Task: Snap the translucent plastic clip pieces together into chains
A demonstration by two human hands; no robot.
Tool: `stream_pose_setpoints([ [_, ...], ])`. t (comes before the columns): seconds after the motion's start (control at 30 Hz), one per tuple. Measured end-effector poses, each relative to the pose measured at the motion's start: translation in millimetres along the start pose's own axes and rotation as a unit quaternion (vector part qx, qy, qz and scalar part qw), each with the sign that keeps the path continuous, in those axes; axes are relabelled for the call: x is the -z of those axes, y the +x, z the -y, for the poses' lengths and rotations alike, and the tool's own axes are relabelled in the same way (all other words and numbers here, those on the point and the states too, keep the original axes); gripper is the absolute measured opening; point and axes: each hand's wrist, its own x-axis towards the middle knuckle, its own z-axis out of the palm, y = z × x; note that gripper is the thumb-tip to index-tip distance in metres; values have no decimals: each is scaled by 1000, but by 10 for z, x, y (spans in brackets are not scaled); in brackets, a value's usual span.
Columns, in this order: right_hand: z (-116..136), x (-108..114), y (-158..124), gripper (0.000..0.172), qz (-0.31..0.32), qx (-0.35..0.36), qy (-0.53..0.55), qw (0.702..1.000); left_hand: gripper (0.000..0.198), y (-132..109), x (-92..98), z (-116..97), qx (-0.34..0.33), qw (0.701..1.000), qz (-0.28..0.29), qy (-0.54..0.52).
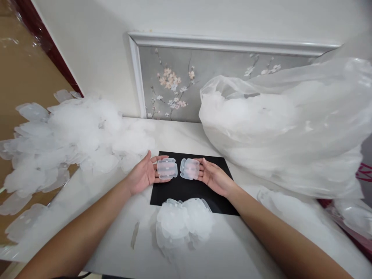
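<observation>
With the left hand [143, 176] gripping the left plastic piece [167, 169] and the right hand [213, 176] gripping the right plastic piece [190, 169] side by side (apart) above the black mat [186, 193], the step in hand appears to be pairing, which calls for matched edges.

Nothing legible here, no words, labels or numbers. The red item [366, 172] at the right edge bears white marks, too cut off to make out.
</observation>
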Motion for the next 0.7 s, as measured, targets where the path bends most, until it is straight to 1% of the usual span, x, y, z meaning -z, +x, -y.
stream_pose_setpoints([
  [0.07, 10, 20, -26, 35, 11, 7, -8, 1000, 61, -25, -6, -12, -4, 1000, 13, 8],
  [0.13, 62, 36, -84, 36, 37, 15, -30, 999, 63, -89, -31, -45, -11, 998, 43, 43],
  [0.17, 110, 36, -125, 37, 69, 13, -54, 996, 63, -138, -53, -69, -9, 994, 75, 80],
  [0.2, 172, 28, -173, 39, 123, 0, -92, 988, 63, -195, -80, -95, 1, 984, 120, 129],
  [0.23, 245, 10, -226, 40, 195, -21, -141, 970, 63, -258, -111, -120, 20, 966, 174, 189],
  [0.27, 324, -16, -279, 41, 277, -44, -195, 940, 63, -320, -145, -143, 47, 937, 237, 251],
  [0.3, 402, -47, -329, 40, 354, -64, -246, 900, 61, -379, -179, -160, 70, 902, 294, 308],
  [0.33, 474, -81, -374, 38, 409, -75, -287, 863, 58, -431, -211, -173, 81, 868, 337, 354],
  [0.37, 535, -112, -408, 37, 444, -80, -317, 834, 55, -473, -238, -181, 79, 841, 366, 390],
  [0.4, 582, -136, -430, 36, 460, -80, -336, 818, 52, -505, -259, -189, 64, 823, 381, 415],
  [0.43, 613, -151, -436, 37, 463, -75, -345, 813, 50, -528, -271, -199, 39, 814, 388, 431],
  [0.5, 633, -162, -388, 39, 446, -63, -346, 823, 48, -552, -259, -240, -2, 807, 385, 448],
  [0.53, 627, -166, -332, 40, 423, -56, -344, 837, 46, -556, -234, -275, -15, 806, 376, 457],
  [0.57, 614, -177, -257, 39, 384, -49, -343, 856, 42, -556, -196, -319, -28, 809, 354, 469],
  [0.6, 597, -202, -169, 37, 331, -42, -345, 877, 38, -551, -146, -370, -42, 817, 316, 481],
  [0.63, 579, -244, -75, 35, 272, -33, -349, 896, 33, -541, -86, -425, -58, 826, 263, 495],
  [0.67, 560, -306, 15, 33, 213, -23, -356, 909, 28, -526, -21, -480, -80, 836, 195, 506],
  [0.7, 540, -385, 92, 31, 170, -4, -364, 916, 22, -506, 45, -529, -97, 844, 127, 512],
])
